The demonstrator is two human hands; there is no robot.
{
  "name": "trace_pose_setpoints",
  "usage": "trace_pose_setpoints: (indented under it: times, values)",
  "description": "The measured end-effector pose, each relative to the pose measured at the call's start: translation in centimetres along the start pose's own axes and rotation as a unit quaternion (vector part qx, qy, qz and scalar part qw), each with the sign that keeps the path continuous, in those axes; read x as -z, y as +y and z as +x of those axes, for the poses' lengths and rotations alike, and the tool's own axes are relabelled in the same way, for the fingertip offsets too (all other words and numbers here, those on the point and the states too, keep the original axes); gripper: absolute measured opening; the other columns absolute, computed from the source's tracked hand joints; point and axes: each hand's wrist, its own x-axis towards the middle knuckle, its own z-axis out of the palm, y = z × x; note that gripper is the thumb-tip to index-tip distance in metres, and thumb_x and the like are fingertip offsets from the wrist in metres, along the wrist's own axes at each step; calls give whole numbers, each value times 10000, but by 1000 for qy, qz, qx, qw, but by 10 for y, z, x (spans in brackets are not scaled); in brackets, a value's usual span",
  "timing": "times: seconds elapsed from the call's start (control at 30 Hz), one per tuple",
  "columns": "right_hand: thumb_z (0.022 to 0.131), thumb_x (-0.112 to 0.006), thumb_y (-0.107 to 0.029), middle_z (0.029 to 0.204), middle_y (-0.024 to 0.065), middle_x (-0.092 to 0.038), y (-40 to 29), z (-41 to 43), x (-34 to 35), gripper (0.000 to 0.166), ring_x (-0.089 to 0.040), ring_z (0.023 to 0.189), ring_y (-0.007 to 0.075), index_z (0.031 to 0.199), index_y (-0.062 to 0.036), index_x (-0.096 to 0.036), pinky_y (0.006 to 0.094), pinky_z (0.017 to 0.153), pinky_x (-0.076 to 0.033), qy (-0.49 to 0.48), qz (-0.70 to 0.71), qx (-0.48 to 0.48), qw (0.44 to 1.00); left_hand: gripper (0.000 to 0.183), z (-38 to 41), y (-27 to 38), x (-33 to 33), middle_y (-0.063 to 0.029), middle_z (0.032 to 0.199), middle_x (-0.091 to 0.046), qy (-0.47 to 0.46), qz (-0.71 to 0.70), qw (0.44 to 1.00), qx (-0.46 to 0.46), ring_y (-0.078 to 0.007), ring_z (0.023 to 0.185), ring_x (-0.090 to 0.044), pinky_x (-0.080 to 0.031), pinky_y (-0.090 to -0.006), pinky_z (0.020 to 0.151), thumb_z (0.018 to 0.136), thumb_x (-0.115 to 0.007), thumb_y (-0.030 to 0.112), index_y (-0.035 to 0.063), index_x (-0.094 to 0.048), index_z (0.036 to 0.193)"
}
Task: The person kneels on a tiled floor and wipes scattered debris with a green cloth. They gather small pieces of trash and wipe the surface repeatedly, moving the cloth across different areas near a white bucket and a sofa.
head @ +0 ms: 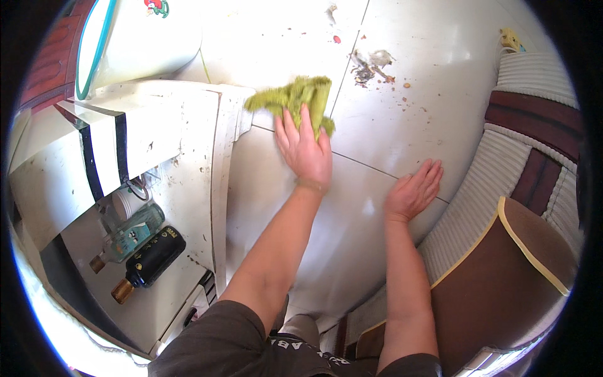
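Note:
A crumpled yellow-green cloth (297,94) lies on the pale floor tiles (358,188), beside the foot of a white cabinet (188,108). Pressed onto it from above is my left hand (305,155), its fingers spread over the fabric; the fingertips partly sink into the folds. My right hand (414,193) rests flat on the tiles near the sofa base and holds nothing. Beyond the cloth sits a small heap of debris (370,68), with grey fluff and dark bits, and crumbs scattered around it.
On the left, a dark bottle (158,254) and a clear glass bottle (136,233) stand in the cabinet beside white paper cups (129,202). A ribbed grey sofa cover (476,202) and a brown cushion (490,282) border the right. A white bin (146,42) stands upper left.

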Motion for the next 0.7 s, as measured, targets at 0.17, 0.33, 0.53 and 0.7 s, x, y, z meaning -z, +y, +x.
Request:
trace_pose_setpoints:
  times: [0.17,0.33,0.53,0.7]
  values:
    - [846,-506,-144,1502,214,-320,-4,2,2,595,-298,1386,392,1401,18,-366,509,1116,-248,-2,16,-4,1000,601,65,14,-8,-224,1328,-449,40,-191,981,8,-399,1273,-395,-318,-463,1082,784,-601,1,101,-487,1366]
    - [838,-508,-137,1499,219,-322,-1,4,2,592,-305,1381,396,1392,22,-373,506,1113,-254,7,20,0,1000,648,77,14,29,-126,1227,-525,127,-427,894,42,-268,1178,-503,-391,-336,1033,730,-532,-141,68,-511,1343]
    - [833,-504,-131,1485,227,-338,-2,4,2,587,-317,1372,401,1385,27,-380,507,1107,-265,17,24,-3,1000,570,20,7,67,-170,1334,-495,66,-351,931,70,-304,1225,-477,-382,-383,1038,741,-532,-93,58,-567,1290]
    - [831,-504,-124,1482,233,-340,-1,4,3,592,-317,1370,407,1386,36,-375,514,1107,-262,5,16,0,1000,586,-36,-22,64,-184,1400,-456,-29,-143,979,-140,-359,1271,-424,-340,-448,1056,671,-602,-51,118,-630,1232]
